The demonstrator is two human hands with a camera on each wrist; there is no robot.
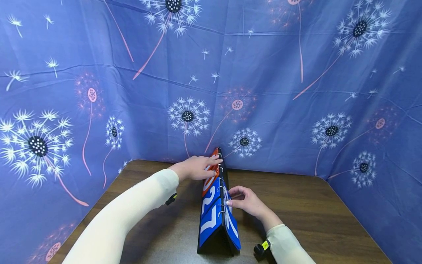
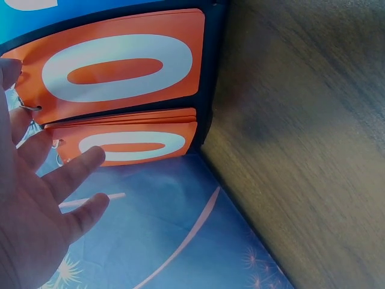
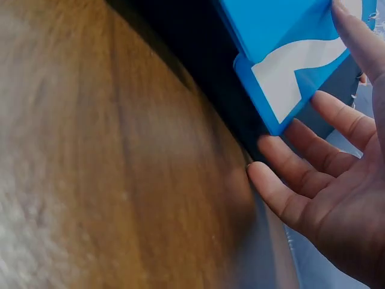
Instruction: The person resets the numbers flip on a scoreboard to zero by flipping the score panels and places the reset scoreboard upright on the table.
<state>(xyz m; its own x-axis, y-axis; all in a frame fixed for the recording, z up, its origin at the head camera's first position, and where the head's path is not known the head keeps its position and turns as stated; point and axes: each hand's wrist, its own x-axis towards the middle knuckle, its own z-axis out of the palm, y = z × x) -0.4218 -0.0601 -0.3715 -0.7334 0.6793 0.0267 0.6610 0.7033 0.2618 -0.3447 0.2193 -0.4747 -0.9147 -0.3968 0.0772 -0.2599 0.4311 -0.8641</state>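
A tent-shaped flip scoreboard (image 1: 222, 220) stands on the table, its black boards joined by metal rings along the top. Blue and orange cards with white digits hang on both sides. Toward the far end, my left hand (image 1: 199, 167) rests over the ring edge, fingers spread and fairly straight. Its wrist view has two orange zero cards (image 2: 123, 66) beside those fingers. On the other side, my right hand (image 1: 248, 201) holds a blue number card (image 3: 280, 78), thumb on its face and fingers at its edge. The far sides of some fingertips are hidden.
The brown wooden table (image 1: 296, 205) extends on both sides of the scoreboard. A blue dandelion-print cloth (image 1: 273, 110) hangs behind the table and along its sides. Small black-and-yellow devices (image 1: 262, 250) sit at the wrists.
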